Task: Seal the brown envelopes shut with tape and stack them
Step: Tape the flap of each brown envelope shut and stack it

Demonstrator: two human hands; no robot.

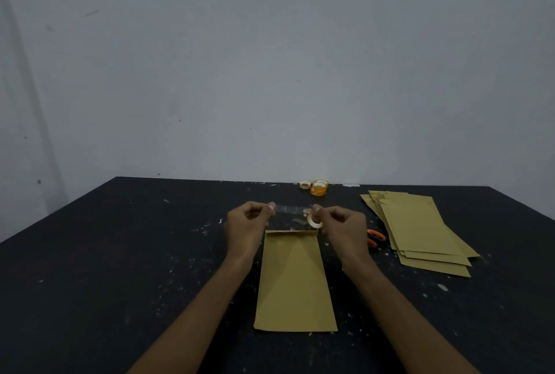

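One brown envelope (294,280) lies flat on the black table (120,253) in front of me, its folded flap at the far end. Above that flap my left hand (247,223) pinches the free end of a clear tape strip (289,209). My right hand (342,226) grips a small tape roll (313,221), and the strip runs taut between the two hands. A loose pile of several brown envelopes (420,232) lies to the right.
Orange-handled scissors (375,237) lie between my right hand and the envelope pile. Spare tape rolls (318,187) sit at the table's far edge by the grey wall. White flecks of debris dot the tabletop.
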